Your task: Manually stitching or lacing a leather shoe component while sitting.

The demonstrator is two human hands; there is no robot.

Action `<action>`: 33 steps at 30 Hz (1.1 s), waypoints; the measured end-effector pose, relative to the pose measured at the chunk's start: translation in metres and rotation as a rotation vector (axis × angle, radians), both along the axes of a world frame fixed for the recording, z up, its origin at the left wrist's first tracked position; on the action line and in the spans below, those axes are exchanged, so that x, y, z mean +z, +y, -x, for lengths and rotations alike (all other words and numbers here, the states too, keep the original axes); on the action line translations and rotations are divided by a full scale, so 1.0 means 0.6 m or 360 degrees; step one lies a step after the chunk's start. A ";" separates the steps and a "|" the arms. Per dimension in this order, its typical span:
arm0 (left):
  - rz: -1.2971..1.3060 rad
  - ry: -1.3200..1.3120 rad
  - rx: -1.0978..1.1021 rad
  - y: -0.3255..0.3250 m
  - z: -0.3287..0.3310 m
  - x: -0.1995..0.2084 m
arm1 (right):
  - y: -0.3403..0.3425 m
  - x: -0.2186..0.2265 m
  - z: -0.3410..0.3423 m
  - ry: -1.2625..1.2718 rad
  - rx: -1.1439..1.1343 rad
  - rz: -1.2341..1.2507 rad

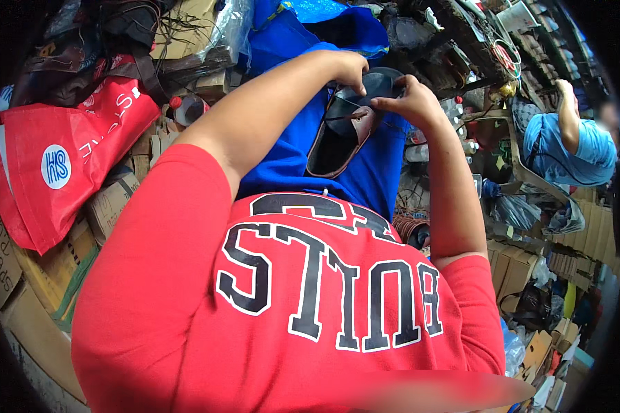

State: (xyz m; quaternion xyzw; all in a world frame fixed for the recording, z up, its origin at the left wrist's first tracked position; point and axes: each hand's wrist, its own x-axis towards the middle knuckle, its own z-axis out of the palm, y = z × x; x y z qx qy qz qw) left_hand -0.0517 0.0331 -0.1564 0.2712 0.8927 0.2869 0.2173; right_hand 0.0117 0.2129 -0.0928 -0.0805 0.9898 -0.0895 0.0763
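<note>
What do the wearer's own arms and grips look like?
The left arm and right arm have short, plain red sleeves and are bare below them. The left grip and right grip are ungloved hands; no watch, band or cable shows.

Cluttered workspace; lighting fairly even. Left side: red bag [69, 162] lies beside cardboard boxes [112, 205], near a yellowish board [56, 275]. Right side: plastic bottles [420, 153] cluster; farther out, plastic bags [518, 212] sit near stacked cardboard [589, 237]. Floor material cannot be told under the clutter.
</note>
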 end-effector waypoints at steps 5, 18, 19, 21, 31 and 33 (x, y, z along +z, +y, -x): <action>-0.0271 -0.0573 0.0070 -0.019 -0.019 -0.004 | 0.041 -0.024 -0.017 -0.0508 -0.0238 0.0654; -0.0121 -0.0035 -0.0255 -0.010 -0.012 -0.009 | 0.031 -0.052 -0.079 -0.0599 -0.0214 0.0943; 0.0039 0.0045 -0.0247 -0.003 -0.010 -0.010 | 0.033 -0.057 -0.074 -0.0600 -0.0294 0.1023; 0.0236 0.0016 -0.0233 0.001 -0.005 -0.005 | 0.036 -0.067 -0.064 -0.0591 -0.0271 0.1085; -0.0861 0.0832 -0.0066 -0.001 -0.059 0.036 | 0.086 -0.064 -0.065 -0.0480 -0.0070 0.1608; -0.0805 0.0533 -0.0214 0.007 -0.070 0.032 | 0.129 -0.049 -0.084 -0.0164 -0.0456 0.1525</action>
